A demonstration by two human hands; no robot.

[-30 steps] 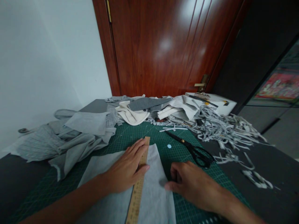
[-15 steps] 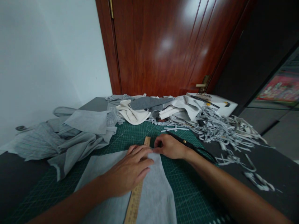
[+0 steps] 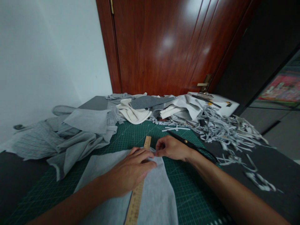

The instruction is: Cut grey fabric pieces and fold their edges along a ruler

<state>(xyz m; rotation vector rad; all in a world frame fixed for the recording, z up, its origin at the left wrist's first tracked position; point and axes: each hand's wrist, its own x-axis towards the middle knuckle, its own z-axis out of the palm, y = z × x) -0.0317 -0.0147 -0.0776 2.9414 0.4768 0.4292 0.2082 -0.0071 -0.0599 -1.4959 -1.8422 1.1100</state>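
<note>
A light grey cloth [image 3: 159,193] lies on the green cutting mat [image 3: 187,187], with a wooden ruler [image 3: 134,206] lengthwise on top. My left hand [image 3: 133,170] rests across the ruler and cloth, palm down, its fingers extended. At the cloth's far right corner, my right hand [image 3: 172,148] pinches the edge between thumb and fingers. Black scissors [image 3: 194,146] lie on the mat behind my right hand and wrist, partly hidden by them.
Grey cloths [image 3: 82,134] are heaped at the left. White and grey fabric pieces [image 3: 152,107] line the back. Cut strips [image 3: 225,131] pile up at the right, near a white board [image 3: 225,107] by the door [image 3: 159,47].
My right hand has shifted slightly, and the cloth's far edge beside it is a little raised. My left hand's fingers have moved slightly on the ruler. The view has shifted a little.
</note>
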